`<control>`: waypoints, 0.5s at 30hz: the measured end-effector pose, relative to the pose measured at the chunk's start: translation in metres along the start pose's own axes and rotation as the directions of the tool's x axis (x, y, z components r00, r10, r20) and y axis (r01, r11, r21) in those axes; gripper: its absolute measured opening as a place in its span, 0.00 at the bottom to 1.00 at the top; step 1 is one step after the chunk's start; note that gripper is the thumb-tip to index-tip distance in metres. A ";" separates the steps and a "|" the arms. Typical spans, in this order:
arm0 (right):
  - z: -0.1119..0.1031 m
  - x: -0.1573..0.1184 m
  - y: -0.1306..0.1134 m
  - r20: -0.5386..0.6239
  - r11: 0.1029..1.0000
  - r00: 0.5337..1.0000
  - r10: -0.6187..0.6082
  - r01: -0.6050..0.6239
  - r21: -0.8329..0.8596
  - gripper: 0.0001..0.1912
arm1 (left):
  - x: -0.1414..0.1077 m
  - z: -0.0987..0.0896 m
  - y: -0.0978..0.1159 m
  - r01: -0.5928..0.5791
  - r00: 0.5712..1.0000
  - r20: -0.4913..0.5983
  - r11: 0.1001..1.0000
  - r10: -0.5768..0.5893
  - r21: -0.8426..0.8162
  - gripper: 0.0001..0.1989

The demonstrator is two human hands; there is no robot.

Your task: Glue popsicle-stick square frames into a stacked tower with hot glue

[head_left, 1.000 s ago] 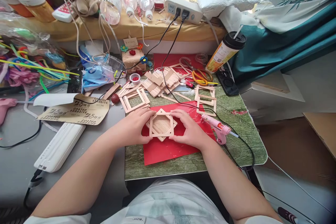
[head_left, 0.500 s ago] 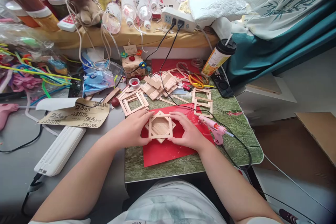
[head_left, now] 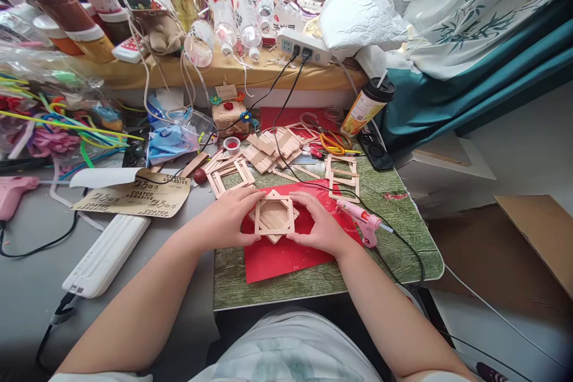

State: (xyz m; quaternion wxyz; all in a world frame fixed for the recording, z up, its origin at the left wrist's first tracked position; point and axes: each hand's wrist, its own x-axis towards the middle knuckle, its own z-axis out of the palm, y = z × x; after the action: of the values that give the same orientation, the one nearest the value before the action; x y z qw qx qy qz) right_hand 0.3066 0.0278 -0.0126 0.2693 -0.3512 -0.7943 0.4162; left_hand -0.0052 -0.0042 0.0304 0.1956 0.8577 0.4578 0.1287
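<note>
A layered popsicle-stick frame (head_left: 274, 231), with one square turned across another and a slatted bottom, is over the red sheet (head_left: 286, 265). My left hand (head_left: 229, 218) grips its left side, thumb at the near corner and fingers at the far one. On the opposite side my right hand (head_left: 320, 224) holds it the same way. To the right of that hand lies a pink glue gun (head_left: 364, 221). Separate stick frames (head_left: 230, 176) lie beyond my left hand, and a ladder-like stick frame (head_left: 343, 178) lies beyond my right.
Loose popsicle sticks (head_left: 273, 146), orange-handled scissors (head_left: 333, 143) and a small cup of red bits (head_left: 231, 144) lie at the back. A drink cup (head_left: 369, 105) stands at the back right. Sandpaper (head_left: 134, 194) and a white power strip (head_left: 105, 259) are on the left. A black cable (head_left: 313, 182) crosses the table.
The camera view has shifted slightly, showing more of the window at the top. Both hands keep their hold on the stick frame, which stays in nearly the same place.
</note>
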 end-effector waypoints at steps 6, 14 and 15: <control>0.000 0.000 0.005 0.012 1.000 1.000 0.002 -0.002 -0.005 0.47 | 0.000 0.001 -0.001 0.005 1.000 0.004 1.000 -0.005 -0.004 0.45; 0.006 -0.028 -0.034 -0.202 0.973 0.972 -0.117 0.071 -0.220 0.45 | 0.001 0.002 -0.001 -0.003 1.000 -0.006 1.000 0.003 0.023 0.45; 0.005 -0.040 -0.041 -0.230 0.957 0.955 -0.188 0.126 -0.262 0.42 | 0.001 0.002 -0.001 -0.004 1.000 -0.007 1.000 0.004 0.023 0.45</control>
State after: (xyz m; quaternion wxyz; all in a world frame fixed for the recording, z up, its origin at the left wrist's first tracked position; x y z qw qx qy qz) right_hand 0.3136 -0.0224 0.0140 0.3553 -0.3669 -0.8242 0.2444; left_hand -0.0045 -0.0035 0.0284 0.1838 0.8603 0.4583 0.1266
